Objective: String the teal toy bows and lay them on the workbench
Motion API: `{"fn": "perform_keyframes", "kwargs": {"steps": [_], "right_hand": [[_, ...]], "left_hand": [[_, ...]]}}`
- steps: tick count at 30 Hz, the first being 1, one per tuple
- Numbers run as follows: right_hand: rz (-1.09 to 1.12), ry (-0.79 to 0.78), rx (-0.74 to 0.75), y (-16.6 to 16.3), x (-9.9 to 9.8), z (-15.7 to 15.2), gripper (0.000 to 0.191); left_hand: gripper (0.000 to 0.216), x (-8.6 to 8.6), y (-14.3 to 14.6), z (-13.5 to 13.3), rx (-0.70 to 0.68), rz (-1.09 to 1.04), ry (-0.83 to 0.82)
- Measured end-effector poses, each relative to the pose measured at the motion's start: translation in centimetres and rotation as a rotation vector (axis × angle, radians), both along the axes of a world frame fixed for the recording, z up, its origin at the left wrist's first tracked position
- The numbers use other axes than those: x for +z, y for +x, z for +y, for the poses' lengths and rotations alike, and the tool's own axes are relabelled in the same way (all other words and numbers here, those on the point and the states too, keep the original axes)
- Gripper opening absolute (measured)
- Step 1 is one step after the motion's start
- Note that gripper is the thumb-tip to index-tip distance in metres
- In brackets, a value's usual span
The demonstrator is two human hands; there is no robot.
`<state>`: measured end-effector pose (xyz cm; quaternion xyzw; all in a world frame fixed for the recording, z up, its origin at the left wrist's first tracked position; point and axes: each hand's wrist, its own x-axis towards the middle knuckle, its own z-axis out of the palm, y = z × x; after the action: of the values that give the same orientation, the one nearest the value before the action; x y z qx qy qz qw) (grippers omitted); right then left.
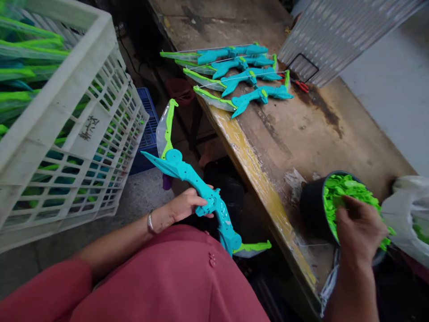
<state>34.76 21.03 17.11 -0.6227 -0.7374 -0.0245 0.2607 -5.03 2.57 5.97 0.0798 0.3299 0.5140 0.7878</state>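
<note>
My left hand (182,206) is closed round the grip of a teal toy bow (201,192) with lime-green tips, held over my lap beside the bench. My right hand (360,229) reaches into a black tub (310,208) full of small lime-green plastic pieces (345,190); its fingers are curled down into the pile and what they hold is hidden. Several more teal and green toy bows (241,76) lie in a row on the far part of the wooden bench (295,134).
A white plastic crate (67,129) holding more bow parts stands at the left. A blue crate (147,129) sits on the floor below. Corrugated clear sheeting (331,36) leans at the back right, red scissors (300,85) near it. A plastic bag (409,214) lies right of the tub.
</note>
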Motion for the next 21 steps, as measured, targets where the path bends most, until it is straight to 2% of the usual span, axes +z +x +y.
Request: {"fn": "perform_keyframes", "kwargs": {"steps": [1,2,3,5,6,8,12,21], "right_hand": [[0.169,-0.041,0.110,-2.3,0.4,-1.7,0.019],[0.259,-0.216,0.285,-4.8,0.6,-3.5,0.017],[0.316,-0.345,0.481,-7.5,0.8,-5.3,0.014],[0.337,-0.593,0.872,-12.8,0.6,-8.3,0.020],[0.342,-0.693,0.996,-15.2,0.3,-9.3,0.023],[0.343,-0.785,1.135,-18.7,-0.6,-10.5,0.025],[0.252,-0.730,1.165,-21.5,-2.3,-11.0,0.021],[0.259,-0.457,0.906,-22.1,-4.8,-13.3,0.012]], "left_hand": [[0.059,0.1,0.0,-0.1,-0.014,0.004,0.004],[0.058,0.2,0.0,-0.1,-0.022,0.014,0.015],[0.055,0.3,0.1,-0.2,-0.028,0.023,0.030],[0.050,0.5,0.4,-0.2,-0.037,0.036,0.069],[0.048,0.6,0.6,-0.3,-0.035,0.044,0.086],[0.048,0.8,0.9,-0.4,-0.018,0.067,0.112],[0.053,0.8,1.0,-1.0,-0.006,0.117,0.136],[0.049,-0.1,0.2,-2.0,-0.039,0.143,0.246]]}}
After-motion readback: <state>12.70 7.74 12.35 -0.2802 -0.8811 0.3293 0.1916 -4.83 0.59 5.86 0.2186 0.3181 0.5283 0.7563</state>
